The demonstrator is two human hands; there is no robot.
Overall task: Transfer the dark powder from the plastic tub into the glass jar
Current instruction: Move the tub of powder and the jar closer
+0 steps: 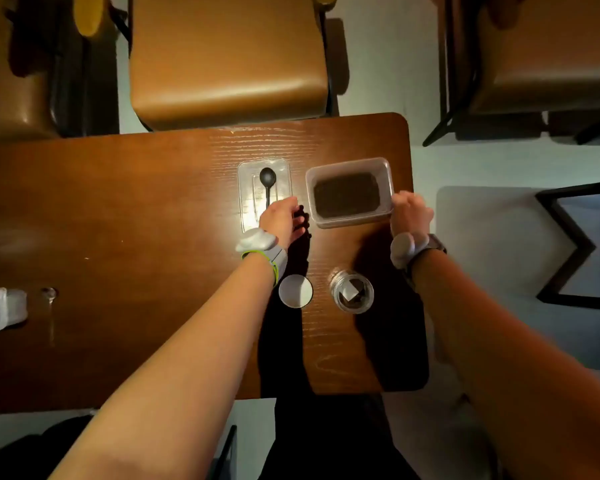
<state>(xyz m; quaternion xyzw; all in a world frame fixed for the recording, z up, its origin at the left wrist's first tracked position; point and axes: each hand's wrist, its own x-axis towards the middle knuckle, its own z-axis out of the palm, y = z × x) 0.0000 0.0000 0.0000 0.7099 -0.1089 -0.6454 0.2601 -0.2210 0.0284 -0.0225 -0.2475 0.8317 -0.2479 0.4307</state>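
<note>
A clear plastic tub (381,168) holding dark powder (346,194) stands at the far right of the wooden table (136,202). My right hand (409,213) grips the tub's near right corner. Left of the tub lies its clear lid (248,188), and a black spoon (267,176) rests on that lid. My left hand (281,216) covers the near end of the spoon's handle with fingers curled; whether it grips the handle is hidden. The open glass jar (352,294) stands nearer me with a little dark content, and its round white lid (296,291) lies just to its left.
The table's right edge runs just past the tub and jar. A clear container (0,308) and a small glass object (48,292) sit at the table's left. Brown padded chairs (227,60) stand beyond the far edge. A black frame (575,244) lies on the floor to the right.
</note>
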